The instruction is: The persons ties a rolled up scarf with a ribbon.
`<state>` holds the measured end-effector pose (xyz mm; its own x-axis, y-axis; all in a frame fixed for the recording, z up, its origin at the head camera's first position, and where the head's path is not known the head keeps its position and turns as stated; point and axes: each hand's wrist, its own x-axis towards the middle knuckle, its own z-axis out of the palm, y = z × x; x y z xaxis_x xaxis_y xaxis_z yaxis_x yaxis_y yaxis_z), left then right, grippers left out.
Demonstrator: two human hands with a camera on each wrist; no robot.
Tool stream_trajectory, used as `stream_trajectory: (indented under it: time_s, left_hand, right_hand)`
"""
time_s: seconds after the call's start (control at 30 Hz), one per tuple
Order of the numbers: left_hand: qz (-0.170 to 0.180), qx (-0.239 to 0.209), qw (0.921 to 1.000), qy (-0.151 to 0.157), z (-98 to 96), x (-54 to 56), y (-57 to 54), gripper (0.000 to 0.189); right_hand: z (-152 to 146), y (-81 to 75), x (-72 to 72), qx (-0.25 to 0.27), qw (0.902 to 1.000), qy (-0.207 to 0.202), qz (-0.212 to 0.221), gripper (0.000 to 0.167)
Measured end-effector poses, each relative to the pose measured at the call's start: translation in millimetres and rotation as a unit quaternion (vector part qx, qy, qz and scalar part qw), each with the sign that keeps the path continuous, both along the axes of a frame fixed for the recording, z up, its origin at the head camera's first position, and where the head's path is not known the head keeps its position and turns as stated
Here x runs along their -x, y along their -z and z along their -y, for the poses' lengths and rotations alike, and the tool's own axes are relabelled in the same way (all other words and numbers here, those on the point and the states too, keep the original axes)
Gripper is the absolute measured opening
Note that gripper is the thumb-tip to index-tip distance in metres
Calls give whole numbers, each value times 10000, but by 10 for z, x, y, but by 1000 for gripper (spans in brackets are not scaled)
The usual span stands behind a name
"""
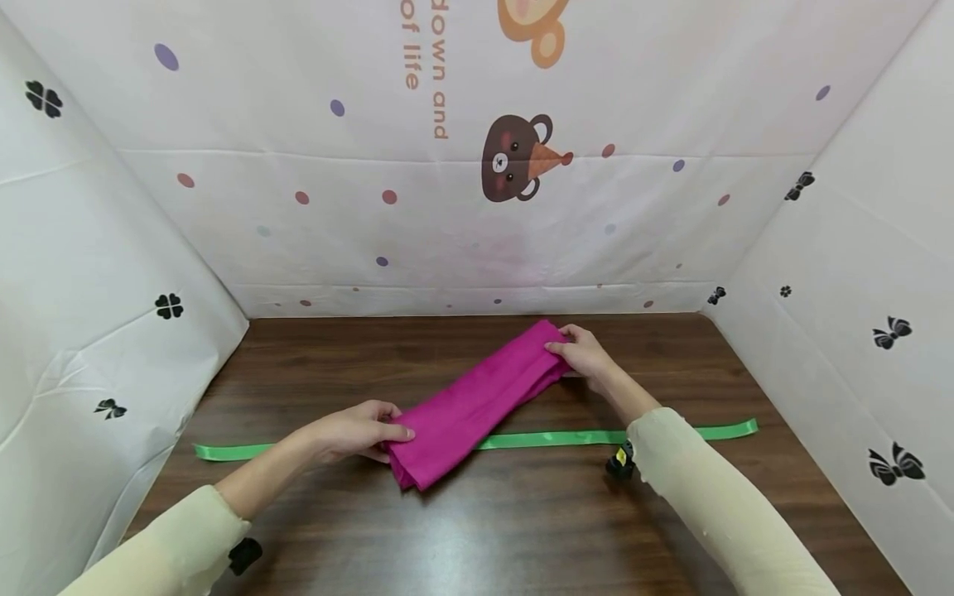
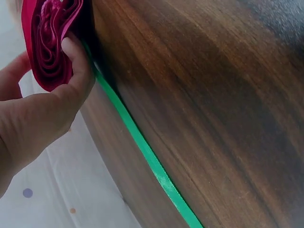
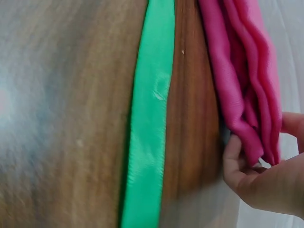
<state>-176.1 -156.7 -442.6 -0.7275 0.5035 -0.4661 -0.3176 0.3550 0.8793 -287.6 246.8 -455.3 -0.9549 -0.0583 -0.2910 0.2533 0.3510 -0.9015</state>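
A magenta cloth (image 1: 477, 403), folded and rolled into a long flat bundle, lies slantwise over a green ribbon (image 1: 551, 439) in the head view. My left hand (image 1: 358, 432) grips its near left end, thumb on one face and fingers on the other. At the far right end, my right hand (image 1: 585, 354) pinches the bundle between thumb and fingers. The left wrist view shows the rolled layers of the cloth (image 2: 52, 47) end-on. Stacked folds of the cloth (image 3: 242, 80) appear in the right wrist view, beside the ribbon (image 3: 149, 114).
Dark brown wood forms the tabletop (image 1: 335, 530). White printed sheets hang as a back wall (image 1: 447, 232), a left wall (image 1: 82, 331) and a right wall (image 1: 842, 273). The ribbon runs across the table from left to right, passing beneath both forearms in the head view.
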Motion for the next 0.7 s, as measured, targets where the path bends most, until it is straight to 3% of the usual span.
stream_trajectory:
  time_s: [0.17,0.43,0.7]
  left_hand:
    - [-147,17,9999,-23,1,6,15,32]
    - [-297,-147,9994,8,-30,1,-18,35]
    - [20,-593,9979,243,-70,-58,-84,35]
  right_hand:
    - [57,45,-16,162,9988,420,-197,36]
    - [119,52,12,616,9940,604,-676,30]
    - [190,4,73,420,9895,809,-1124,29]
